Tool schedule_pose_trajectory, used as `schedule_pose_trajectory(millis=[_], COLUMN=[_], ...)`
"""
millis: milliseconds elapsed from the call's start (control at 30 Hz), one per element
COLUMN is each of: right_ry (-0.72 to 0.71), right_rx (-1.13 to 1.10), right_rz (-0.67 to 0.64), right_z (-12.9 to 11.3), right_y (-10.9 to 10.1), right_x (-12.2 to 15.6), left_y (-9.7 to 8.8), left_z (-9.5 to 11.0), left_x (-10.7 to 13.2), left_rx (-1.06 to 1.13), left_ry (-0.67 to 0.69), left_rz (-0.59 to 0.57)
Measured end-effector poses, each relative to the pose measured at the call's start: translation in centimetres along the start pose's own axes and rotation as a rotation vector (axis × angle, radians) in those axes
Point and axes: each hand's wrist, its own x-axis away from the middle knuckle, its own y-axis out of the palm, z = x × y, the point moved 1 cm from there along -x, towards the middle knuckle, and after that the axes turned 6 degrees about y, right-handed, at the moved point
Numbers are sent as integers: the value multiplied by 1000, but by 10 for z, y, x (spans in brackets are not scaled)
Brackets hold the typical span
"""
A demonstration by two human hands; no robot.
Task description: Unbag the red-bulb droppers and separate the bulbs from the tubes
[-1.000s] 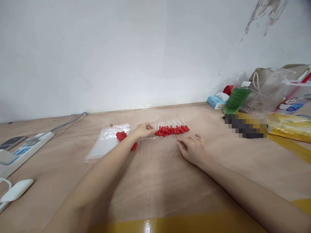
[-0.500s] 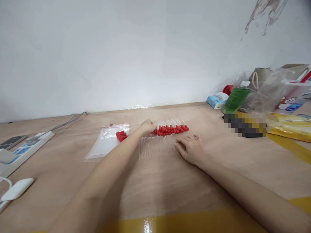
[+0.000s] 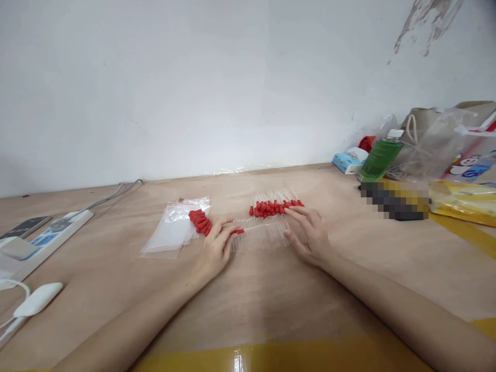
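My left hand (image 3: 217, 247) is closed on the red bulb of a dropper (image 3: 239, 231), whose thin clear tube points right over a row of clear glass tubes (image 3: 261, 240) lying side by side. Fingers apart, my right hand (image 3: 313, 235) rests at the right end of that row, its fingertips close to a group of red-bulbed droppers (image 3: 269, 208); whether they touch is hard to tell. Those droppers lie with their tubes pointing toward the wall. Left of my left hand, a cluster of red rubber bulbs (image 3: 199, 221) lies partly over clear plastic bags (image 3: 165, 235).
A power strip (image 3: 50, 240), phone (image 3: 25, 227) and white charger (image 3: 39, 299) sit at the left. Toward the right are a tissue pack (image 3: 347, 163), a green bottle (image 3: 382, 157), a yellow packet (image 3: 461, 201) and plastic bags (image 3: 430, 139). A wall (image 3: 194, 93) rises behind.
My left hand has moved left and nearer from the dropper group, bringing one red-bulbed dropper over the tubes. My right hand's fingers have stretched forward toward the red bulbs.
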Motion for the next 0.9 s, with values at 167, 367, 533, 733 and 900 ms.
schedule_pose_trajectory(millis=[167, 367, 533, 733, 900], right_ry=[-262, -308, -346, -403, -430], right_rx=[5, -17, -46, -60, -63], right_rz=[-123, -87, -123, -128, -118], right_z=[-25, -34, -32, -29, -25], right_y=[7, 20, 13, 8, 7], right_x=[4, 10, 12, 16, 21], left_y=[13, 15, 11, 6, 5], left_z=[9, 13, 13, 17, 17], left_x=[24, 21, 22, 22, 24], left_rx=[-8, 53, -3, -59, -55], left_ry=[168, 231, 226, 317, 356], left_rz=[75, 23, -85, -147, -172])
